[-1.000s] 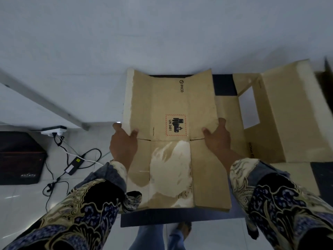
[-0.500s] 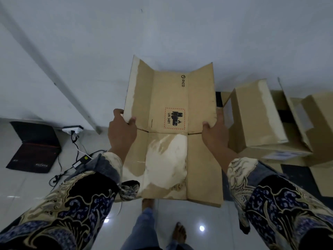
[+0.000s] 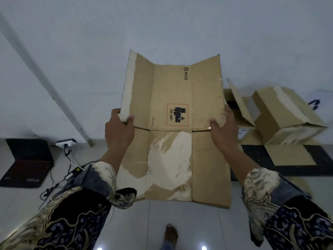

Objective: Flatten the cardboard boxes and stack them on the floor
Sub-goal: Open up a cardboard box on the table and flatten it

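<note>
Here, a flattened brown cardboard box (image 3: 171,130) with a red-bordered battery label is held up in the air above the white tiled floor (image 3: 187,224). The left hand (image 3: 119,130) grips its left edge, thumb on the front and fingers (image 3: 115,111) curled behind. The right hand (image 3: 222,129) grips the right edge the same way. Beyond the right fingers (image 3: 228,110), well apart, several unflattened brown cardboard boxes (image 3: 284,114) stand on the floor. Beyond the left fingers, an open black laptop (image 3: 27,165) lies by the wall.
</note>
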Available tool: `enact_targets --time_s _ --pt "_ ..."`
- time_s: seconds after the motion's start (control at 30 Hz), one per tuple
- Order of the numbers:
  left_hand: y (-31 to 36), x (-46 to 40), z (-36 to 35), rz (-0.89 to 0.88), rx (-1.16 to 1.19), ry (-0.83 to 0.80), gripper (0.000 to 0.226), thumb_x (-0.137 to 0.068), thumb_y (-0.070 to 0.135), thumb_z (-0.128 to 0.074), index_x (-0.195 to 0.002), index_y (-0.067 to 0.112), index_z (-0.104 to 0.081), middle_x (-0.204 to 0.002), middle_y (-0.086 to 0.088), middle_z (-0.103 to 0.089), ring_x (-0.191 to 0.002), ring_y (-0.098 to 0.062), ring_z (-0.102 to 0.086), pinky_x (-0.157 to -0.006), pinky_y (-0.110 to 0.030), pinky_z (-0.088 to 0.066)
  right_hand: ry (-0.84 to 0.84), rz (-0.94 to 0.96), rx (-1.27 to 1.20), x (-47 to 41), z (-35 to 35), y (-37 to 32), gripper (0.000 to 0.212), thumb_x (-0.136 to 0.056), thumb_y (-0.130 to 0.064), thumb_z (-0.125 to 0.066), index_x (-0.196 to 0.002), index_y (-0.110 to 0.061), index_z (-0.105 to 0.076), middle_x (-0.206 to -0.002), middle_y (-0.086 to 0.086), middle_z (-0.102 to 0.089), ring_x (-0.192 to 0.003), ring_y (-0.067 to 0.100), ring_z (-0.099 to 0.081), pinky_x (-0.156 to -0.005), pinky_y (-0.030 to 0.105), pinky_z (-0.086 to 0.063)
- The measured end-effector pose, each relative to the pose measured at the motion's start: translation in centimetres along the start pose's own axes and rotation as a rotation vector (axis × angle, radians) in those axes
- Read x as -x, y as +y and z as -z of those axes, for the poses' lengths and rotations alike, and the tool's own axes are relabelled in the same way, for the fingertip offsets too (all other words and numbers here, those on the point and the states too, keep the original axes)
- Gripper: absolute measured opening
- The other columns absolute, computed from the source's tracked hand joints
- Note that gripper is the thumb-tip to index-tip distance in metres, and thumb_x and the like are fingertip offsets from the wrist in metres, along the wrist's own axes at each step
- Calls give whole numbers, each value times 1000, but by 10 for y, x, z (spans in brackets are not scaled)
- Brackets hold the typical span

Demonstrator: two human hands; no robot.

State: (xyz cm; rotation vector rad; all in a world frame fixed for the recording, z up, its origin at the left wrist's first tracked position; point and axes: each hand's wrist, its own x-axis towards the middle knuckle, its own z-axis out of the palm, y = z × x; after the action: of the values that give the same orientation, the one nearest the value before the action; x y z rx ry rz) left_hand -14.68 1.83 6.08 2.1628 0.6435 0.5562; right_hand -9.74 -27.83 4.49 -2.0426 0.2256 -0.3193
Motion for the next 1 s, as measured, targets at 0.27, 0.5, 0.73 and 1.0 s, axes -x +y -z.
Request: enact_targets --time_s 0.27,0.5,0.73,1.0 --pt "45 77 -14 -109 38 -33 27 -97 34 -52 -118 17 -49 -93 2 -59 -80 -22 -55 -70 -32 -44 79 24 -33 31 104 30 70 -93 -26 -66 -153 -25 -30 -150 -3 -42 -133 13 -42 -107 26 -32" --pt "113 151 -74 -167 82 -57 26 -98 30 -51 -119 15 -49 -93 3 -58 -81 -19 -55 -71 -30 -40 140 6 -65 12 209 82 69 -92 -28 -67 -152 -24 -33 -150 -2 -43 -131 12 -44 -103 23 -33" --pt "195 237 -172 -132 118 -47 26 -97 32 -53 -118 16 -50 -95 3 -60 -86 -21 -57 -75 -34 -45 130 16 -48 -42 336 145 66 -94 -27 -64 -152 -27 -33 -149 -3 -44 -132 11 -42 -98 19 -29" --pt "284 314 -285 -124 113 -79 28 -98 31 -52 -117 12 -51 -99 -1 -58 -87 -23 -54 -74 -33 -39 164 0 2 -102 460 219 64 -94 -28 -63 -151 -27 -34 -145 0 -49 -130 19 -47 -104 28 -35"
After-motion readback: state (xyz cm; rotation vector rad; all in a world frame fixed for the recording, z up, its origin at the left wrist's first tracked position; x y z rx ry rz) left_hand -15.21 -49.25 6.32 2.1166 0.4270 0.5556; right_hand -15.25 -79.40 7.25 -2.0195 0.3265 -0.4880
